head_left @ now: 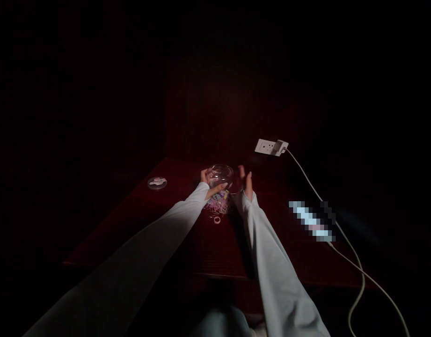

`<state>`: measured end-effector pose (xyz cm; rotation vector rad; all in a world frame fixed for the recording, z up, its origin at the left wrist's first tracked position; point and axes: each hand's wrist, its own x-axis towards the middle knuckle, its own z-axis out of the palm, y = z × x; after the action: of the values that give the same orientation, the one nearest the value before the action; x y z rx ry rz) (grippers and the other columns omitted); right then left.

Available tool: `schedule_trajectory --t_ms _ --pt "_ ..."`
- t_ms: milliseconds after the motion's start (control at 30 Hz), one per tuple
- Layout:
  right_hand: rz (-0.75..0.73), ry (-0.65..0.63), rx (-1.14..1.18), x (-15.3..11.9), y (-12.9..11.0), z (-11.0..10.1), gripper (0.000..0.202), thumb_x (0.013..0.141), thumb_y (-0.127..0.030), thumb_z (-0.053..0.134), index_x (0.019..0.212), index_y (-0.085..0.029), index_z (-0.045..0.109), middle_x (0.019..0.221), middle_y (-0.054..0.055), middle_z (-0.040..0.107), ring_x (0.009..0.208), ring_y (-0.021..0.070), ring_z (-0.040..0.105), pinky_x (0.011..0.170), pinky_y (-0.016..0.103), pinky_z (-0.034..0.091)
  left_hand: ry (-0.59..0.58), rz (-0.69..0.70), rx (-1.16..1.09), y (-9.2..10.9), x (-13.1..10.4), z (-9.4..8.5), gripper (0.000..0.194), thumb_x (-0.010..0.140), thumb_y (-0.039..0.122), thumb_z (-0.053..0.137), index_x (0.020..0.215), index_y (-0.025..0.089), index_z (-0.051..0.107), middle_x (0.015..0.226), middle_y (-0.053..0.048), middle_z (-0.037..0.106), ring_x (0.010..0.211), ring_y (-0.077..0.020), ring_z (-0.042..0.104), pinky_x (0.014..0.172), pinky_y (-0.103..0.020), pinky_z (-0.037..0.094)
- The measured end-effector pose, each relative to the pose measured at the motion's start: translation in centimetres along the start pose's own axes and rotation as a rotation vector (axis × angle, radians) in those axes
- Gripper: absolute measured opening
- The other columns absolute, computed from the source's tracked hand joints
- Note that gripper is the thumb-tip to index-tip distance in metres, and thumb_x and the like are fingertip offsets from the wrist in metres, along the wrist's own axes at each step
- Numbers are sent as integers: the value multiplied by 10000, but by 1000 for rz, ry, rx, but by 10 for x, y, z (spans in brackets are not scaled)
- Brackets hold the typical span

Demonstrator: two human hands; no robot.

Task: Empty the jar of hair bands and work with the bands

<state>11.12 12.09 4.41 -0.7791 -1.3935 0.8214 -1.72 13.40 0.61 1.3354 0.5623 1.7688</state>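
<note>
My left hand grips a clear, rounded glass jar, with the thumb along its near side and fingers at its left. My right hand is just right of the jar, apart from it, fingers raised and spread and slightly blurred. Below the jar lies a small heap of pastel-coloured bits and thin strands, partly hidden by my left hand. A small pale ring lies at the near edge of the heap.
On the dark red table, a round lid-like disc with a pale piece on it lies at the left. A white wall socket holds a charger; its white cable trails right. A pixelated bright device lies at the right.
</note>
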Motion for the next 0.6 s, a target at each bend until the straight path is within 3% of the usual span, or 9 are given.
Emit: schedule_trajectory --t_ms 67,167,267,367,500,600 --pt "44 -65 79 -1 1 -1 796 871 -752 458 1481 -243 502 1531 70 508 1504 247 347 1247 479 294 20 30 -46 -4 1 0 856 622 456 912 1211 247 328 1308 -136 584 1099 -220 667 1078 -469 482" --pt "-12 -70 98 -4 4 1 802 854 -717 527 1522 -283 427 1614 23 390 1556 223 210 1279 445 206 27 51 -94 -8 4 -2 869 628 461 916 1268 244 370 1246 -118 618 1094 -231 668 1076 -463 483" --pt "-21 -152 98 -11 7 5 853 811 -650 647 1549 -339 353 1597 9 414 1493 234 370 1252 438 295 57 49 -99 -10 9 -4 771 682 553 856 1274 241 474 1270 -117 622 1186 -257 633 1093 -439 474" --pt "-104 -162 88 -14 6 6 1021 714 -528 801 1566 -339 269 1596 63 397 1402 249 495 1198 456 389 46 -24 -25 -9 15 -4 590 814 696 652 1194 246 609 1303 -107 642 1268 -293 594 1103 -457 464" --pt "-136 -87 97 -6 -1 -6 1163 619 -424 888 1548 -322 196 1505 143 470 1179 244 659 1057 479 525 35 -9 114 10 15 -6 497 897 600 576 1241 251 663 1443 -81 578 1431 -311 438 1187 -474 331" --pt "-88 152 128 4 -3 -21 1118 616 -460 876 1483 -306 188 1314 105 610 1043 210 703 939 433 592 63 123 703 38 6 -17 458 986 456 424 1391 308 577 1564 -44 460 1427 -306 427 1183 -549 233"
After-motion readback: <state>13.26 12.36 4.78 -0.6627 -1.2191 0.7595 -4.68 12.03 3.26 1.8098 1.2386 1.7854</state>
